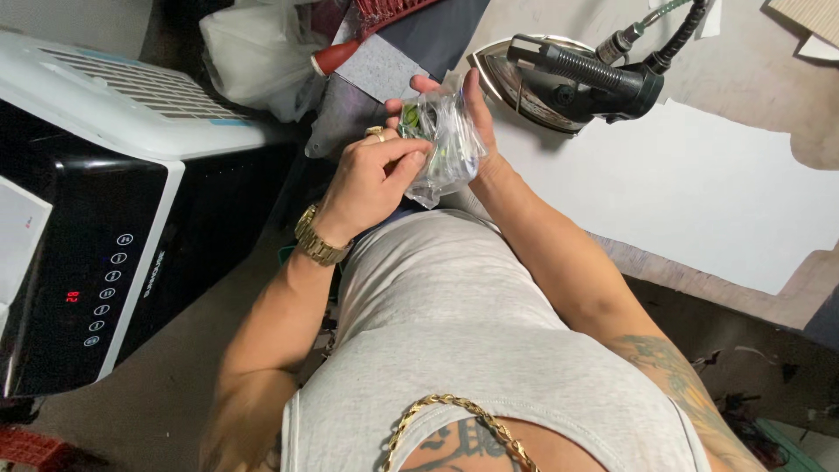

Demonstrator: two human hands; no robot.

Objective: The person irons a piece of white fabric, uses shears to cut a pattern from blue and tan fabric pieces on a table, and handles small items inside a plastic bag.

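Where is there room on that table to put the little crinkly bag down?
The best bare patch is the wide white sheet on the table, right of the iron. The back corner by the iron and its hose is crowded. So is the table's left end, with the white plastic bag and grey cloth. Both hands hold the clear bag.

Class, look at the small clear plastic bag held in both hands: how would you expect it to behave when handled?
The clear plastic bag looks crumpled and creased between the left hand and right hand, so it is probably floppy, not stiff. Its glossy film may be slippery. Fingertips alone support it, so it seems light.
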